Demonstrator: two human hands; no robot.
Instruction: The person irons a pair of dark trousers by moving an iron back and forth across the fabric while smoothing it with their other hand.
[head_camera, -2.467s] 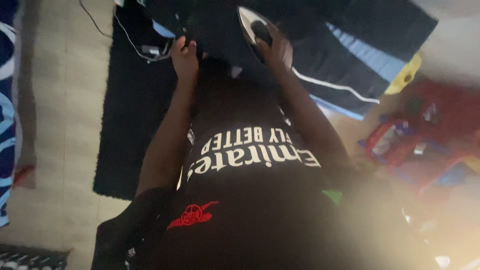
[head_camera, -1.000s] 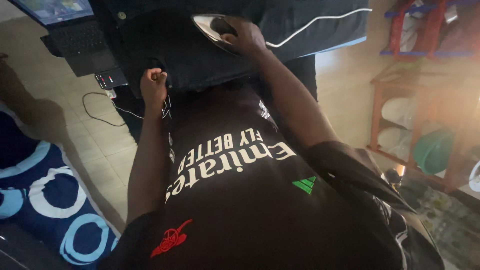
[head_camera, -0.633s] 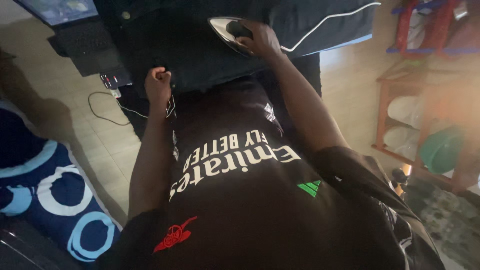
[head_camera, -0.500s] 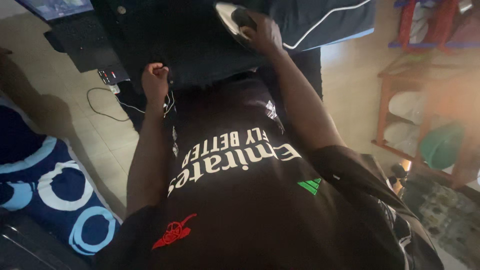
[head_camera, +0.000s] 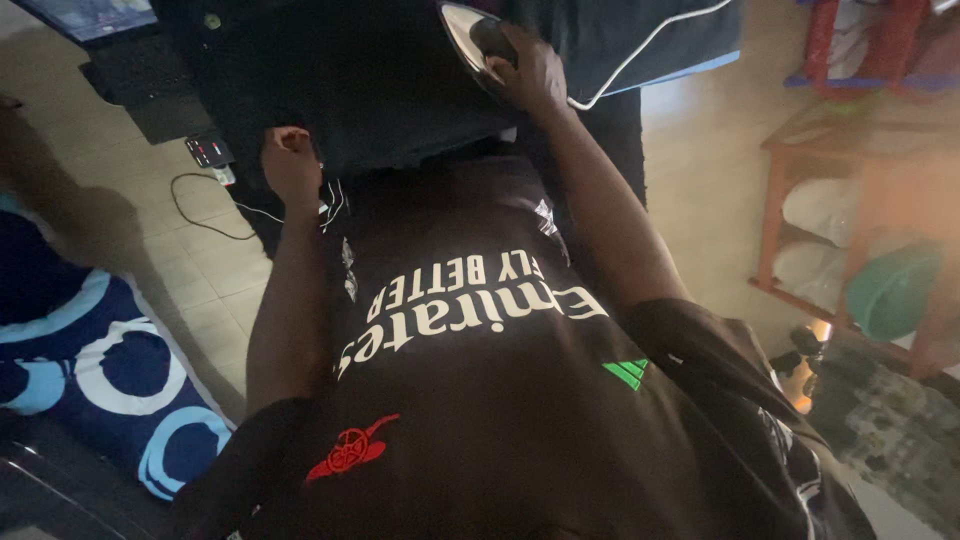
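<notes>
Dark cloth (head_camera: 390, 95), the largest thing in hand, lies spread over the ironing surface, its near edge against the person's body. Beyond it a navy piece with white piping (head_camera: 640, 40) hangs off the far right corner. An iron (head_camera: 470, 35) stands near the cloth's far edge, grasped at its handle by the right hand (head_camera: 525, 70). The left hand (head_camera: 290, 160) is clenched on the cloth's near left edge, apparently pinching the fabric. Pressing looks to be midway; how much remains unsmoothed cannot be told.
</notes>
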